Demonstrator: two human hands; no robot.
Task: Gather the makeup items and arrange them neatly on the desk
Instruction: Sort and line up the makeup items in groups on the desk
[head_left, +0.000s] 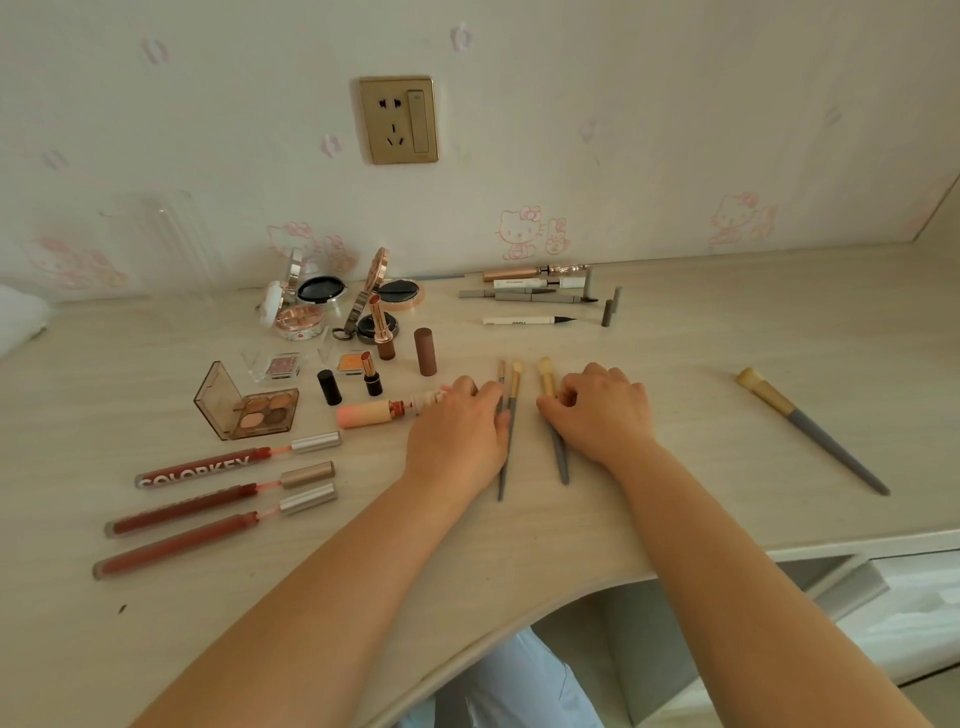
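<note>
on the left of the desk (727, 332) lie three lip tubes (208, 499), an open palette (249, 405) and lipsticks (371, 371). pens (530, 296) sit near the wall by two compacts (363, 293). one big brush (810, 431) lies alone on the right, with bare desk around it. the front edge curves in. the left hand (460, 431) rests flat on two thin grey brushes (506, 415) with yellow tips. the right hand (597, 410) curls its fingers on a third brush (553, 415) just beside.

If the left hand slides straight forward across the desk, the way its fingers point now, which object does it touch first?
Probably the brown lipstick cap, standing upright just beyond the left hand. The pink tube lies to the left, by the hand's side rather than ahead. Depth is hard to judge, so the hand might pass just right of the cap.
</note>
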